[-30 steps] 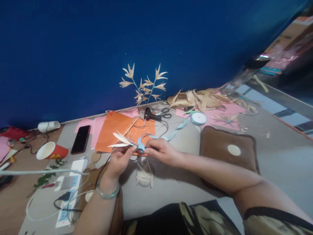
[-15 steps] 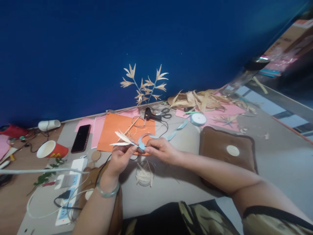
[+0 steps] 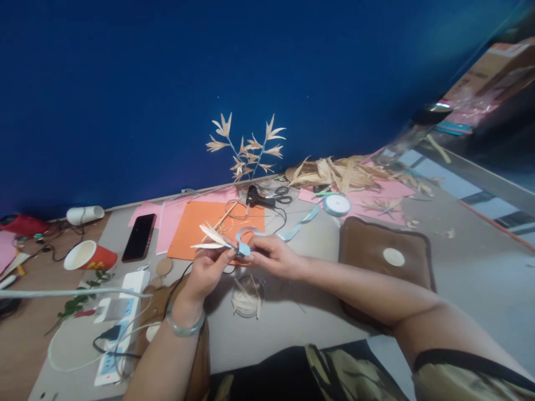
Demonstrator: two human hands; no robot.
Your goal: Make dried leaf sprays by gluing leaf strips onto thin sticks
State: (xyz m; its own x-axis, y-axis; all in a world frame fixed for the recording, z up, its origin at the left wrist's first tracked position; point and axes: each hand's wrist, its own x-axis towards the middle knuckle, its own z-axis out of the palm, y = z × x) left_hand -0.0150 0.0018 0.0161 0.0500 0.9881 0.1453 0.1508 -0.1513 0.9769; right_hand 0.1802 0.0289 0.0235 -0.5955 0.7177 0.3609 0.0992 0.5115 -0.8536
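This looks like a small craft workspace: a glue gun (image 3: 258, 198), scissors (image 3: 283, 195), ribbon spool (image 3: 336, 205), dried husks (image 3: 334, 174) and orange paper (image 3: 184, 239) share one table (image 3: 288, 331), with what seems a cardboard box (image 3: 487, 69) blurred beyond.

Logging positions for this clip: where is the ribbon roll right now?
In the head view, the ribbon roll sits right of centre, just beyond the brown cushion and right of the scissors, its ribbon leading toward the right hand.

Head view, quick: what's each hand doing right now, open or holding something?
Left hand: closed, pinching the pale husk flower near its base.
Right hand: closed, fingertips on the light-blue ribbon.
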